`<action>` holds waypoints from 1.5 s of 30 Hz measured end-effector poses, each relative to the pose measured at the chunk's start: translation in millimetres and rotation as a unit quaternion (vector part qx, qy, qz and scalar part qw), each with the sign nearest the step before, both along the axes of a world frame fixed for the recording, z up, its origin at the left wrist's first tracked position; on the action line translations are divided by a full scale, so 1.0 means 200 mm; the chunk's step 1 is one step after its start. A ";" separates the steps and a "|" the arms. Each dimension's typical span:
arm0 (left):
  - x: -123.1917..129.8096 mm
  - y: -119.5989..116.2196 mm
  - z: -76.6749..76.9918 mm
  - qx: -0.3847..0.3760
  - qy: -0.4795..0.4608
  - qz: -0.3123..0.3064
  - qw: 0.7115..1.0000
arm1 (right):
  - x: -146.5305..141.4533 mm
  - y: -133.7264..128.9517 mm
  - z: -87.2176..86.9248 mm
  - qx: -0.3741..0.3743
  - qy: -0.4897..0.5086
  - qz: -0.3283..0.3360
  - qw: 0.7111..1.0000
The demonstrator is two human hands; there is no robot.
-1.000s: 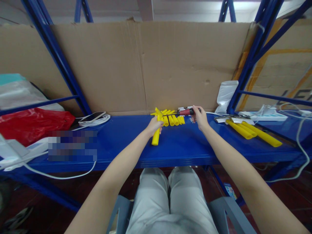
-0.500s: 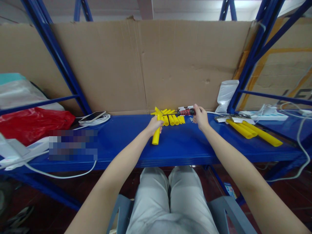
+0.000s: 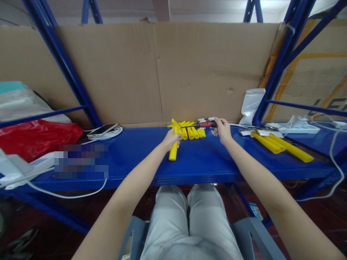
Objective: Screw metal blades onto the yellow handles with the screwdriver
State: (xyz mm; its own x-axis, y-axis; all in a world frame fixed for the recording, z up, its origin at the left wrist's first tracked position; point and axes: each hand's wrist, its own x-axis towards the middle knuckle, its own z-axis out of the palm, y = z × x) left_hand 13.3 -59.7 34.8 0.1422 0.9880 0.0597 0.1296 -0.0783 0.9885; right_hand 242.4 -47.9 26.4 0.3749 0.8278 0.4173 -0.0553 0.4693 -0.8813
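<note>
My left hand (image 3: pixel 172 137) is closed round a yellow plastic handle (image 3: pixel 172 153), whose tube end points toward me and whose flared end rises past my fingers. A screwdriver (image 3: pixel 206 124) with a dark red and black grip lies level in my right hand (image 3: pixel 222 130), its shaft reaching left to the upper part of the handle. The exact contact of its tip is too small to make out. Behind and right of my left hand, several more yellow handles (image 3: pixel 193 133) lie in a row. Small metal screws (image 3: pixel 213 133) lie beside my right fingers.
On the right of the blue table (image 3: pixel 141 155) are scraper-like tools with yellow handles (image 3: pixel 291 147) and a white power strip (image 3: pixel 300 128). A red bag (image 3: pixel 45 137), a phone (image 3: pixel 105 129) and coiled cable lie left. A cardboard sheet (image 3: pixel 114 76) stands along the back.
My right fingers have shifted slightly on the screwdriver's grip, and the grip looks turned a little. The yellow handle stays in place in my left hand.
</note>
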 end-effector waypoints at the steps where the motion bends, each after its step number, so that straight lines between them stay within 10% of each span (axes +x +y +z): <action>1: 0.00 0.00 0.00 0.002 0.000 0.001 1.000 | 0.00 0.01 0.00 0.000 0.009 -0.009 1.000; 15: 0.01 0.02 0.00 0.009 -0.010 0.004 1.000 | 0.04 0.03 0.00 -0.002 -0.019 -0.077 0.997; 21: 0.00 0.04 -0.02 0.019 -0.011 -0.029 0.999 | -0.04 -0.05 0.03 -0.089 -0.124 0.046 0.987; 29: 0.03 -0.04 0.02 0.012 0.009 -0.030 0.999 | -0.13 -0.07 -0.05 -0.123 -0.384 0.245 0.882; 34: 0.06 -0.07 0.03 0.003 0.022 -0.070 0.997 | -0.17 -0.03 -0.08 -0.033 -0.505 0.152 0.849; 45: 0.12 -0.14 0.04 -0.019 0.051 -0.131 0.990 | -0.21 0.03 -0.09 0.062 -0.439 -0.009 0.896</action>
State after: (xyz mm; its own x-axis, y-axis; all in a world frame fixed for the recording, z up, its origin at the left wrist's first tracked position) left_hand 37.3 -86.8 42.9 0.3981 0.9173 -0.0036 0.2079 -0.0864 0.9743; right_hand 201.0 -42.8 8.2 -0.1302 0.7520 0.6462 0.6423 0.5604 -0.5228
